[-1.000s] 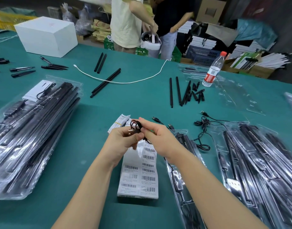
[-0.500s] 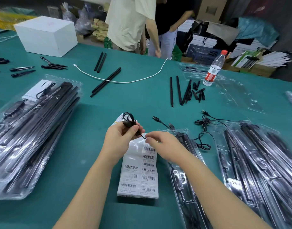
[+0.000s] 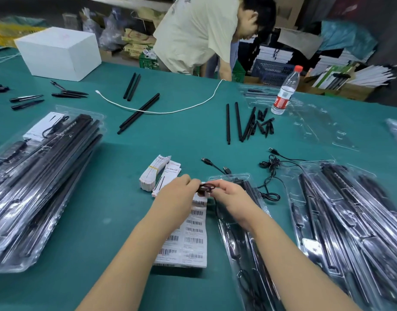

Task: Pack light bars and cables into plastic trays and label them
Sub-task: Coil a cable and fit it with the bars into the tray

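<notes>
Both hands, left hand [image 3: 177, 196] and right hand [image 3: 232, 198], pinch a coiled black cable [image 3: 206, 188] in their fingers. At 5 o'clock, a clear tray [image 3: 242, 232] holds black light bars. Stacked filled trays [image 3: 36, 182] lie at 9 o'clock.

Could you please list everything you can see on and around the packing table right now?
coiled cable: one, black, held between both hands
barcode label sheet: one, white, under the hands
open tray: one, clear, right of the labels
filled tray stacks: two, clear with black bars, far left and far right
leaflet bundles: two, white, above the labels
loose cables: a few, black, mid-right
loose light bars: several, black, centre
white cord: one, across the table
water bottle: one, clear, red cap
white box: one, far left
other person: one, pale shirt, behind the table
left hand: pinches the cable
right hand: pinches the cable
</notes>
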A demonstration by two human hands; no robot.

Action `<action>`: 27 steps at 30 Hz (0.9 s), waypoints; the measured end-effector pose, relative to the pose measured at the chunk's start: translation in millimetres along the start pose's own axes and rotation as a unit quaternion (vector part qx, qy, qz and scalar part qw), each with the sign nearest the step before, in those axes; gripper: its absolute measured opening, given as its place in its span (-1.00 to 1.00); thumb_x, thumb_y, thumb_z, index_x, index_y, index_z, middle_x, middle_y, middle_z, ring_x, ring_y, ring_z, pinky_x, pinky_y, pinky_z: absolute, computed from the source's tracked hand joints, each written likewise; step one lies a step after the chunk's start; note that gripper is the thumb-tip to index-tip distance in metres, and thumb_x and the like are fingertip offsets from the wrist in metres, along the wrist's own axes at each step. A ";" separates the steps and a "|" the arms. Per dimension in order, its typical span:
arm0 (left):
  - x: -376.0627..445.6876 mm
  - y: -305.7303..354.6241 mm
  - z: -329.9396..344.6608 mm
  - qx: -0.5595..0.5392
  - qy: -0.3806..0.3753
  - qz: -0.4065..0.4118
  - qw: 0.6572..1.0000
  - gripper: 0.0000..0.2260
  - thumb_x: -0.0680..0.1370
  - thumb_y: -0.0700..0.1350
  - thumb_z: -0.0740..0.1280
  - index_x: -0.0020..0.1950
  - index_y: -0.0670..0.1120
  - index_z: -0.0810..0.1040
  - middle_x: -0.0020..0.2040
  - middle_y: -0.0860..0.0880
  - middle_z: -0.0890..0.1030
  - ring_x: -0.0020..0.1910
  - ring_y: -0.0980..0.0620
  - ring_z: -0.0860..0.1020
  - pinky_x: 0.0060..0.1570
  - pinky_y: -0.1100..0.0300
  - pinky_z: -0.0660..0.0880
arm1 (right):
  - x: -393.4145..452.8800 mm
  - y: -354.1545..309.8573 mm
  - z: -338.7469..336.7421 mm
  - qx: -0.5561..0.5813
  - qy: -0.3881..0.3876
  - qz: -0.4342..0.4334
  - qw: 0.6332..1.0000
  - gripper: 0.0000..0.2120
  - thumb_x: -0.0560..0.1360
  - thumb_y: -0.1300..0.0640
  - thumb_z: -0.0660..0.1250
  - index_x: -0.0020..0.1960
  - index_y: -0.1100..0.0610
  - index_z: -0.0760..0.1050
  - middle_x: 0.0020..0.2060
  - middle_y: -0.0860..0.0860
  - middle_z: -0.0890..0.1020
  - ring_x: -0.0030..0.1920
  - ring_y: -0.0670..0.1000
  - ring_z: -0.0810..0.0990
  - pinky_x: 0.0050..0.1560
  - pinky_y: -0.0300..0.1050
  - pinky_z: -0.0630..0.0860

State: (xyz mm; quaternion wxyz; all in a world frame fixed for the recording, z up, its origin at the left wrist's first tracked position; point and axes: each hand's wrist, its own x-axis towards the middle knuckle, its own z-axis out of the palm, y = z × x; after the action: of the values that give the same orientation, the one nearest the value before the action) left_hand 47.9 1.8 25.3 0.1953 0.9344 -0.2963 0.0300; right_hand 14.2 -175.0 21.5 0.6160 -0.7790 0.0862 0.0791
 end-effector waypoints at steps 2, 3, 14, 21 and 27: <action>0.2 3.0 2.3 0.025 -0.004 0.016 1.000 -0.65 0.53 -0.33 0.19 0.27 -0.06 0.44 0.13 -0.03 0.41 0.05 -0.04 0.41 -0.14 0.14 0.36 | 0.1 5.1 -1.1 0.041 0.010 0.013 0.999 -0.75 0.68 0.08 0.19 0.12 0.04 0.65 0.00 -0.04 0.73 0.05 -0.09 0.67 0.09 -0.17 0.49; 1.4 4.4 2.4 0.031 -0.002 0.022 0.999 -0.66 0.53 -0.34 0.19 0.26 -0.07 0.44 0.19 -0.04 0.39 0.08 -0.04 0.41 -0.14 0.14 0.35 | 1.0 6.8 -1.3 0.071 0.012 0.021 0.997 -0.69 0.69 0.05 0.15 0.10 0.07 0.66 0.01 -0.01 0.73 0.08 -0.05 0.66 0.09 -0.19 0.50; 14.4 5.9 -0.3 0.172 -0.063 0.076 0.980 -0.73 0.59 -0.20 0.12 0.28 -0.09 0.38 0.08 -0.07 0.48 0.04 -0.08 0.41 -0.04 0.12 0.29 | -2.9 14.6 -0.6 0.028 -0.005 -0.055 0.998 -0.73 0.61 0.21 0.32 0.28 0.06 0.59 0.08 -0.01 0.71 0.03 -0.08 0.68 0.09 -0.27 0.56; 13.4 13.0 2.4 0.097 -0.101 0.043 0.989 -0.75 0.60 -0.12 0.13 0.27 -0.08 0.39 0.11 -0.07 0.55 0.04 -0.07 0.49 0.01 0.06 0.45 | -5.5 16.0 2.8 0.037 0.009 -0.050 0.998 -0.72 0.66 0.26 0.22 0.29 0.07 0.57 0.16 -0.02 0.67 0.19 -0.09 0.62 0.29 -0.19 0.49; 18.4 13.6 -0.8 0.146 -0.142 0.002 0.979 -0.69 0.58 -0.19 0.17 0.32 -0.05 0.38 0.08 -0.01 0.60 -0.04 -0.06 0.57 -0.19 0.11 0.37 | -4.0 18.0 6.8 0.041 0.017 -0.062 0.997 -0.77 0.66 0.16 0.23 0.17 -0.03 0.62 0.02 -0.15 0.70 0.03 -0.20 0.64 0.11 -0.29 0.51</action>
State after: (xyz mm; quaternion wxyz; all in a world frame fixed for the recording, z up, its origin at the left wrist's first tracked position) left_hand 55.3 -18.0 33.8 0.0123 0.9472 -0.3150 -0.0593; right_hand 6.0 -172.3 3.9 0.6496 -0.7582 0.0512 0.0236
